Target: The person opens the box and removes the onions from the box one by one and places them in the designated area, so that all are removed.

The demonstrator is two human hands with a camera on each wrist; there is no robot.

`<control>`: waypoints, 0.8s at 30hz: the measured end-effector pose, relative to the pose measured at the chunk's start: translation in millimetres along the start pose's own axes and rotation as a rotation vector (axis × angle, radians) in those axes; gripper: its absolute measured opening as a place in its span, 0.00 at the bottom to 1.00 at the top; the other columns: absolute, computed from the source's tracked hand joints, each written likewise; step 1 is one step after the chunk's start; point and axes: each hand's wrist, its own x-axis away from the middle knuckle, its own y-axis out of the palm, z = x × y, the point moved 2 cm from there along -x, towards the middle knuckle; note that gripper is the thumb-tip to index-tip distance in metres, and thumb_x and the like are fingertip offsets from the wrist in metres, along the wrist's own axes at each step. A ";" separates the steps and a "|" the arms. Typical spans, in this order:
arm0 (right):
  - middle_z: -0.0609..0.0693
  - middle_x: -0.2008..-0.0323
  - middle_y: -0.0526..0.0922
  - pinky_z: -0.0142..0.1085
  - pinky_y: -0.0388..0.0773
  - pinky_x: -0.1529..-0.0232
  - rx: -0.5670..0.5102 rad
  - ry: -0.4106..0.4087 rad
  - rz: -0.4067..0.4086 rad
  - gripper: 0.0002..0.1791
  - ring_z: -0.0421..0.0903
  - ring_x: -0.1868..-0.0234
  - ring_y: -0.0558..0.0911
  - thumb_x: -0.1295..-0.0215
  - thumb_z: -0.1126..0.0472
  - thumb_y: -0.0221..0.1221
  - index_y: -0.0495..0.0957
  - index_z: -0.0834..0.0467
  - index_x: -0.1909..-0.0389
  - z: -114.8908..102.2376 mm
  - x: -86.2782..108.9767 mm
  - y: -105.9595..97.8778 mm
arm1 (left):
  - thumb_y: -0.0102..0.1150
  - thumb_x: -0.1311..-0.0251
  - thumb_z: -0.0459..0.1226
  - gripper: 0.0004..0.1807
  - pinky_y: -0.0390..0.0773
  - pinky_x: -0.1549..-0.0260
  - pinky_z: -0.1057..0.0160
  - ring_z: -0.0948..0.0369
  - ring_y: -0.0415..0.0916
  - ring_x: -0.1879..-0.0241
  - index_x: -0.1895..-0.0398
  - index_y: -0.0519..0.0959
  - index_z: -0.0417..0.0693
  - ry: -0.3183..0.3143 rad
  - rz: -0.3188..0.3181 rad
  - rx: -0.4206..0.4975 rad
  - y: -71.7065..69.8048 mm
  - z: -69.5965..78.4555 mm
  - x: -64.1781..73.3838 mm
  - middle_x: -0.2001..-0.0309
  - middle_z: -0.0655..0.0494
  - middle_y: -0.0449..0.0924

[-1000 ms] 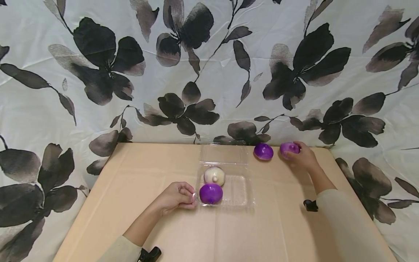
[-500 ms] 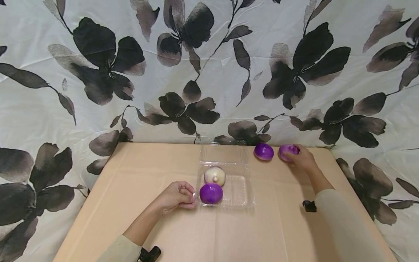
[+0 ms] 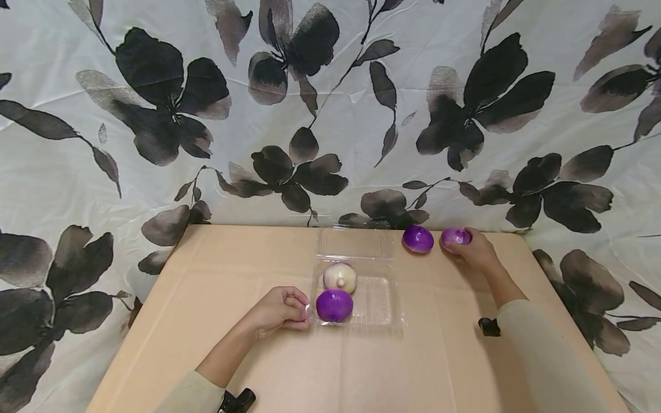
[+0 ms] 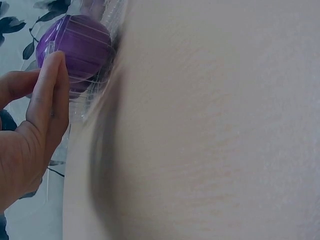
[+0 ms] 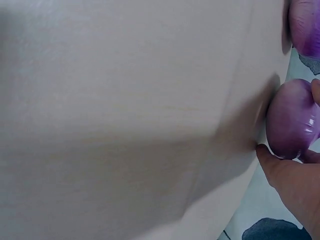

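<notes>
A clear plastic clamshell box (image 3: 377,298) lies with its lid folded back, away from the person. In its left half, a white onion (image 3: 339,277) sits behind a glossy purple onion (image 3: 334,306). My left hand (image 3: 281,310) pinches the box's left rim between thumb and fingers; the left wrist view shows the purple onion (image 4: 82,45) through the ribbed wall. Far back on the right, my right hand (image 3: 475,249) holds another purple onion (image 3: 454,236), its fingers round the side. Beside that one rests a further purple onion (image 3: 418,238), apart from the hand.
Everything stands on a tan board-like tabletop (image 3: 232,258). Its back edge meets a white cloth (image 3: 361,132) with dark printed flowers. In the right wrist view the held onion (image 5: 292,120) is close to that edge.
My right hand and its onion have shifted very slightly left, towards the neighbouring onion. The left hand and the box stay in place.
</notes>
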 end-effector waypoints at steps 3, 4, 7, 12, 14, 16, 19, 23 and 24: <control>0.81 0.29 0.58 0.68 0.62 0.25 -0.004 -0.017 0.002 0.54 0.77 0.29 0.62 0.31 0.44 0.64 0.47 0.77 0.24 0.8 -2.9 -0.2 | 0.59 0.39 0.17 0.13 0.93 0.58 0.57 0.52 0.89 0.65 0.53 0.69 0.25 0.006 0.001 0.000 0.0 0.2 -1.5 0.70 0.50 0.83; 0.81 0.29 0.58 0.68 0.63 0.25 -0.006 -0.022 0.002 0.54 0.77 0.29 0.62 0.32 0.44 0.65 0.47 0.77 0.24 1.1 -4.1 -0.2 | 0.59 0.39 0.17 0.13 0.93 0.58 0.57 0.52 0.89 0.65 0.53 0.69 0.25 0.006 0.002 0.000 0.1 0.2 -2.2 0.70 0.50 0.83; 0.81 0.29 0.58 0.68 0.63 0.25 -0.008 -0.038 0.000 0.54 0.77 0.29 0.62 0.31 0.45 0.65 0.47 0.77 0.24 1.1 -8.3 0.0 | 0.59 0.39 0.17 0.14 0.93 0.58 0.57 0.51 0.90 0.65 0.53 0.69 0.25 0.007 0.006 0.001 0.1 0.4 -4.1 0.70 0.50 0.83; 0.81 0.28 0.57 0.69 0.61 0.24 0.002 -0.041 -0.012 0.55 0.78 0.28 0.60 0.31 0.45 0.64 0.45 0.77 0.24 0.3 -14.4 -0.3 | 0.59 0.39 0.17 0.14 0.93 0.57 0.56 0.50 0.90 0.64 0.52 0.69 0.25 0.007 0.015 -0.001 0.2 1.3 -6.8 0.70 0.50 0.82; 0.82 0.28 0.56 0.69 0.61 0.25 0.008 -0.037 -0.016 0.55 0.78 0.28 0.60 0.30 0.45 0.64 0.44 0.77 0.23 0.4 -16.6 -0.7 | 0.59 0.39 0.17 0.14 0.93 0.57 0.56 0.50 0.90 0.64 0.52 0.69 0.25 0.007 0.019 -0.004 0.5 2.0 -7.7 0.69 0.50 0.82; 0.81 0.28 0.55 0.69 0.61 0.24 0.006 -0.038 -0.023 0.55 0.78 0.27 0.59 0.30 0.45 0.64 0.43 0.77 0.23 0.1 -18.2 -1.0 | 0.59 0.39 0.17 0.14 0.93 0.57 0.56 0.50 0.90 0.64 0.52 0.69 0.25 0.009 0.022 -0.007 0.5 2.5 -8.6 0.69 0.50 0.82; 0.81 0.27 0.54 0.69 0.60 0.24 -0.005 -0.036 -0.036 0.56 0.78 0.27 0.59 0.30 0.44 0.63 0.41 0.76 0.23 -0.6 -20.3 -1.4 | 0.59 0.39 0.17 0.14 0.93 0.57 0.56 0.50 0.90 0.64 0.52 0.69 0.24 0.009 0.025 -0.007 0.8 3.0 -10.0 0.69 0.50 0.82; 0.80 0.25 0.51 0.69 0.59 0.23 -0.033 -0.038 -0.043 0.58 0.78 0.26 0.57 0.30 0.43 0.64 0.39 0.74 0.22 0.1 -22.2 -3.4 | 0.59 0.39 0.17 0.14 0.93 0.57 0.57 0.50 0.89 0.64 0.52 0.69 0.25 0.009 0.026 -0.005 1.7 3.3 -12.1 0.69 0.50 0.82; 0.79 0.25 0.50 0.69 0.58 0.23 -0.039 -0.039 -0.042 0.59 0.78 0.26 0.56 0.31 0.43 0.64 0.39 0.74 0.22 0.1 -22.4 -4.3 | 0.59 0.39 0.17 0.14 0.93 0.57 0.57 0.50 0.89 0.64 0.52 0.69 0.25 0.010 0.025 -0.006 1.6 3.2 -12.9 0.69 0.50 0.82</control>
